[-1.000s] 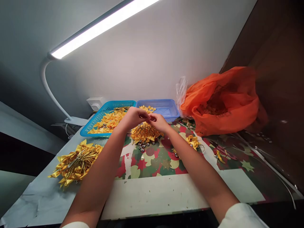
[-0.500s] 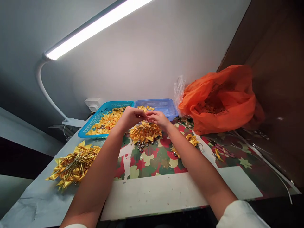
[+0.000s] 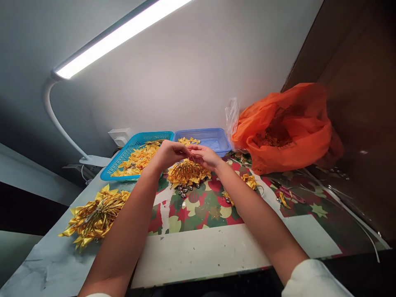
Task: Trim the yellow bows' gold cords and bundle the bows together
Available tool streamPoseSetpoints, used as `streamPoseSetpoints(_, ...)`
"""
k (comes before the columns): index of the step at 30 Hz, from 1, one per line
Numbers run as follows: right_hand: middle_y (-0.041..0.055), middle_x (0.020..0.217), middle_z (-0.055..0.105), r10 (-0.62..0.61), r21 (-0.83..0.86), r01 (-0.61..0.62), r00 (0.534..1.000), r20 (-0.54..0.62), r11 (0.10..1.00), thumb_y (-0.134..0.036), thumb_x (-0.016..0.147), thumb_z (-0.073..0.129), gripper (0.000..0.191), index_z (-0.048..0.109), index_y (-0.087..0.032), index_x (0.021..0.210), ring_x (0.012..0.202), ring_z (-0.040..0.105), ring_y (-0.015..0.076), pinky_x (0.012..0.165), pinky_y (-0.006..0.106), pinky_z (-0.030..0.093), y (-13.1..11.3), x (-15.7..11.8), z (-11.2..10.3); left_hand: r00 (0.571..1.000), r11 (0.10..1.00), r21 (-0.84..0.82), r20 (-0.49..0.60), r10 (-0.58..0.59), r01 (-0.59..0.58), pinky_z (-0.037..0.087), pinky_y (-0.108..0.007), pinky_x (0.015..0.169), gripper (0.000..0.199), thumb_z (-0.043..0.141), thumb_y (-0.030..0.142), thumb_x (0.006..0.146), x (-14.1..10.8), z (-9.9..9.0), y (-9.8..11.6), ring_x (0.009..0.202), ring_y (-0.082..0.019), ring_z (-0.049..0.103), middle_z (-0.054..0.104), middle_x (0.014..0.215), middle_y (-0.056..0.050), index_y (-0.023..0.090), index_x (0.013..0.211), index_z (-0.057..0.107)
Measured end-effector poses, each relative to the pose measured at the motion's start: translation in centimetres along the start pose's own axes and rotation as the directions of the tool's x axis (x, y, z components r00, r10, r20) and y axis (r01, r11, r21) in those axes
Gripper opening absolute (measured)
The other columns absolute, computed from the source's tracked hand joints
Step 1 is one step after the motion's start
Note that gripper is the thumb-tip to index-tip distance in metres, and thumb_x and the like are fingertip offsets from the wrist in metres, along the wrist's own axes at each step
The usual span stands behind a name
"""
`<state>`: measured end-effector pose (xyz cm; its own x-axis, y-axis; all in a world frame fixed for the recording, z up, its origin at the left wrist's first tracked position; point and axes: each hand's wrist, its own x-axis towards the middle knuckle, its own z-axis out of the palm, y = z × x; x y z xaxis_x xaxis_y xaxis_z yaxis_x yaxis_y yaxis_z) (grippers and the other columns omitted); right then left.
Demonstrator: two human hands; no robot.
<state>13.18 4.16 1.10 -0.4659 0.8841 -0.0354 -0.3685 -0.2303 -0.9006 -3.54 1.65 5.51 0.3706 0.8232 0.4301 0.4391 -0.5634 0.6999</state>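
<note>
My left hand [image 3: 171, 154] and my right hand [image 3: 206, 157] meet fingertip to fingertip above the table, both with closed, pinching fingers. A thin strand seems to run between them, but it is too small to name. Right beneath lies a bundle of yellow ribbon bows [image 3: 189, 175] with gold cords gathered at its top. Small silver bells [image 3: 185, 189] rest at its front edge. Whether the fingers grip the bundle's cords cannot be seen. Another tied bundle of yellow bows [image 3: 98, 214] lies left of my left forearm.
Behind my hands stand a turquoise basket [image 3: 107, 170] of yellow bows and a blue basket [image 3: 221, 144] with a few bows. An orange bag [image 3: 297, 152] sits at the right. Near it lie pink-handled scissors [image 3: 297, 196] and more bows [image 3: 250, 180]. A lamp [image 3: 123, 39] hangs overhead.
The fingers of both hands have shifted slightly against each other, and my right hand has turned a little. The view has moved slightly; the bundles and baskets stay in place.
</note>
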Motion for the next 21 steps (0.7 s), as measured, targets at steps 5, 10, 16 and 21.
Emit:
streamPoseSetpoints(5, 0.0015, 0.073, 0.072, -0.014, -0.046, 0.012, 0.999, -0.045, 0.999, -0.006, 0.075, 0.063, 0.014, 0.066, -0.017, 0.082, 0.07, 0.068, 0.0118, 0.08, 0.028, 0.058, 0.0, 0.1, -0.1, 0.999, 0.997, 0.071, -0.016, 0.036, -0.035, 0.052, -0.023, 0.06, 0.009, 0.071, 0.021, 0.07, 0.1, 0.3, 0.1, 0.06, -0.016, 0.068, 0.075, 0.063, -0.003, 0.02, 0.064, 0.077)
streamPoseSetpoints(10, 0.0015, 0.076, 0.073, -0.129, -0.201, 0.094, 0.977, -0.168, 0.975, -0.008, 0.078, 0.06, 0.011, 0.06, -0.018, 0.083, 0.073, 0.07, 0.0122, 0.082, 0.029, 0.059, 0.2, 0.4, 0.1, 0.999, 0.989, 0.146, -0.021, 0.032, -0.028, 0.05, -0.022, 0.065, 0.008, 0.072, 0.022, 0.07, 0.3, 0.8, 0.0, 0.063, -0.014, 0.068, 0.076, 0.066, -0.002, 0.022, 0.064, 0.077)
streamPoseSetpoints(16, 0.0039, 0.086, 0.073, -0.365, -0.591, 0.161, 0.899, -0.243, 0.791, -0.009, 0.078, 0.057, 0.01, 0.062, -0.017, 0.08, 0.086, 0.069, 0.0144, 0.089, 0.032, 0.054, -0.4, 0.0, -0.2, 0.994, 0.977, 0.186, -0.036, -0.103, 0.108, 0.053, -0.029, 0.077, 0.008, 0.075, 0.029, 0.068, 0.3, 0.3, 0.2, 0.077, -0.019, 0.071, 0.078, 0.077, -0.003, 0.02, 0.069, 0.075)
streamPoseSetpoints(21, 0.0028, 0.079, 0.072, -0.406, -0.859, 0.116, 0.907, -0.113, 0.498, -0.002, 0.071, 0.061, 0.015, 0.068, -0.015, 0.073, 0.079, 0.065, 0.0142, 0.082, 0.027, 0.05, -2.1, -1.4, -0.9, 0.941, 0.928, 0.178, 0.033, -0.338, 0.327, 0.055, -0.03, 0.066, 0.022, 0.077, 0.033, 0.064, 0.1, -1.0, 0.0, 0.072, -0.021, 0.072, 0.077, 0.075, -0.007, 0.016, 0.077, 0.072)
